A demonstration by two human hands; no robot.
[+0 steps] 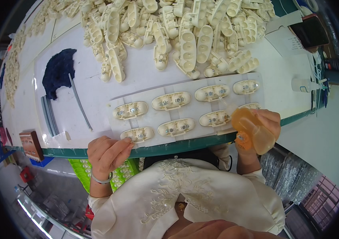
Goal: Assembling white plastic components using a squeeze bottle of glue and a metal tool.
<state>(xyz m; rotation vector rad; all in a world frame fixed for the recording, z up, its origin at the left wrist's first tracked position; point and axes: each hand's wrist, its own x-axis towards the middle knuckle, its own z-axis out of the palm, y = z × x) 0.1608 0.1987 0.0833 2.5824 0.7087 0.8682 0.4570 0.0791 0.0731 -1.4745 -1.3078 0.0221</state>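
Your right hand (262, 126) is closed around a soft amber squeeze bottle (252, 130), its pale nozzle tipped toward the cream oval plastic part (215, 118) just left of the hand. Your left hand (107, 152) holds nothing; its fingers are loosely curled, the fingertips touching the near edge of the white board (149, 116) beside another oval part (137, 134). A heap of loose parts (177, 32) lies well beyond both hands.

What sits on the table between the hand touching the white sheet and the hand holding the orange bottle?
In the head view, two cream plastic shells lie on the sheet between the left hand and the right hand's orange bottle.
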